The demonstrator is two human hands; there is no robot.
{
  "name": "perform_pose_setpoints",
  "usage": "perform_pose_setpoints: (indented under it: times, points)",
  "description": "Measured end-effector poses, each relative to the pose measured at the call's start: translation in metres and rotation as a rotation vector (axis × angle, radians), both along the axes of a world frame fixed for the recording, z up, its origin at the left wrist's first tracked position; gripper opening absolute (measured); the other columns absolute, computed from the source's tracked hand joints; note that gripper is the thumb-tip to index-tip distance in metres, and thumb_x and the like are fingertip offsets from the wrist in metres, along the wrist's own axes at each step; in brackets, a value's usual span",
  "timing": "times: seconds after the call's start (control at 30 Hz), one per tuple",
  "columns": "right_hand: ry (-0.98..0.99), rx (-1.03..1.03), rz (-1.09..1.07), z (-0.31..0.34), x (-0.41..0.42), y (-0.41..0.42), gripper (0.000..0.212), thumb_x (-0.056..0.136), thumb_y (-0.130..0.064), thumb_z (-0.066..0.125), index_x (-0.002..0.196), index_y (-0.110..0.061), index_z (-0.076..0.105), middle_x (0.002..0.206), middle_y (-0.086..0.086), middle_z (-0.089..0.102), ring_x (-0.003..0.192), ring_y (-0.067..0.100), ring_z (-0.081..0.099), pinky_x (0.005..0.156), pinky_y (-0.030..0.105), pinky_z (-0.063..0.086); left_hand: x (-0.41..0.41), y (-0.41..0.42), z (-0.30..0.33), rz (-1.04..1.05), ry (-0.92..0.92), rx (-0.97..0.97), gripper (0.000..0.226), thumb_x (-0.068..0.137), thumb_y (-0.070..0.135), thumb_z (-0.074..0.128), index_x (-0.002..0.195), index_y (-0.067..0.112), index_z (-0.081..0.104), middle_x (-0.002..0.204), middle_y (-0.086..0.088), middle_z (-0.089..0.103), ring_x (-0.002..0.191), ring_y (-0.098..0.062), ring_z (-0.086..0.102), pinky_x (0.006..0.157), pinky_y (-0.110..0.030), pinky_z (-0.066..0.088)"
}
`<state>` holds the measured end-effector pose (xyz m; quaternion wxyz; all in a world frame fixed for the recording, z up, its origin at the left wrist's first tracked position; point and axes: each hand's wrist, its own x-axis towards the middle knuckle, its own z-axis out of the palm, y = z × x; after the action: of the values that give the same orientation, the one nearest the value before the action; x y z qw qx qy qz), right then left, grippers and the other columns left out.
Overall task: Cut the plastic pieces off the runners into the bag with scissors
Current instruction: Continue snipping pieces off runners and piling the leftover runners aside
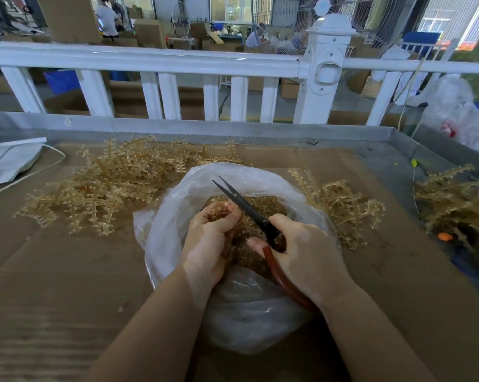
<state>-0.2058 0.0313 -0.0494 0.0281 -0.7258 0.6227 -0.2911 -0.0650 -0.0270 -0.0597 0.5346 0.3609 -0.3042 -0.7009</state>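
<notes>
Runners (95, 186), amber see-through plastic ones, sit in a big tangled heap on the cardboard-covered table (53, 271), left of and behind the bag, with a smaller pile (340, 208) just to the bag's right and another bunch (453, 199) well off at the right edge. Clear plastic bag (177, 194) sits front and center with its mouth open, and there's a mound of cut amber pieces (271, 205) inside it. Over that opening, the left hand (208, 244) is curled around a runner piece (222, 209), pinching it up near the blades. Right hand (301, 249) is wrapped around the reddish-brown handles of the scissors (241, 201), whose dark blades are slightly parted and point up-left over the bag.
</notes>
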Motion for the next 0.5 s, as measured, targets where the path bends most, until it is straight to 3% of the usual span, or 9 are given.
perform_pose_setpoints:
  times: [0.13, 0.27, 0.37, 0.5]
  points:
    - [-0.026, 0.007, 0.012, 0.0009, -0.0005, -0.0009, 0.031, 0.085, -0.058, 0.054, 0.083, -0.028, 0.055, 0.061, -0.012, 0.051, 0.059, 0.003, 0.051, 0.054, 0.011, 0.03, -0.0002, -0.0001, -0.0009, 0.018, 0.002, -0.002, 0.021, 0.084, 0.001, 0.06, 0.104, 0.001, 0.067, 0.096, -0.018, 0.072, 0.09, -0.03, 0.07, 0.075, -0.038, 0.057]
    - [-0.015, -0.006, 0.001, 0.0008, -0.0005, -0.0006, 0.03, 0.084, -0.057, 0.057, 0.082, -0.027, 0.057, 0.059, -0.012, 0.052, 0.057, 0.003, 0.051, 0.052, 0.01, 0.03, -0.002, -0.0018, -0.0016, 0.073, 0.03, -0.008, 0.01, 0.085, -0.001, 0.061, 0.086, 0.005, 0.069, 0.081, -0.012, 0.072, 0.076, -0.023, 0.07, 0.07, -0.031, 0.059]
    - [-0.006, -0.001, 0.001, 0.0006, -0.0009, -0.0012, 0.033, 0.084, -0.057, 0.056, 0.085, -0.025, 0.06, 0.062, -0.011, 0.055, 0.059, 0.004, 0.053, 0.053, 0.009, 0.032, -0.0027, -0.002, -0.0017, 0.082, 0.025, -0.012, 0.008, 0.085, 0.0, 0.062, 0.087, 0.004, 0.069, 0.081, -0.013, 0.071, 0.076, -0.023, 0.069, 0.076, -0.035, 0.059]
    - [-0.005, -0.007, 0.002, 0.0004, -0.0009, -0.002, 0.033, 0.085, -0.056, 0.057, 0.086, -0.024, 0.06, 0.062, -0.012, 0.054, 0.059, 0.004, 0.053, 0.053, 0.009, 0.032, -0.0022, -0.0015, -0.0006, 0.07, 0.038, 0.0, 0.01, 0.083, 0.001, 0.063, 0.092, 0.003, 0.068, 0.081, -0.013, 0.072, 0.073, -0.022, 0.071, 0.065, -0.031, 0.059]
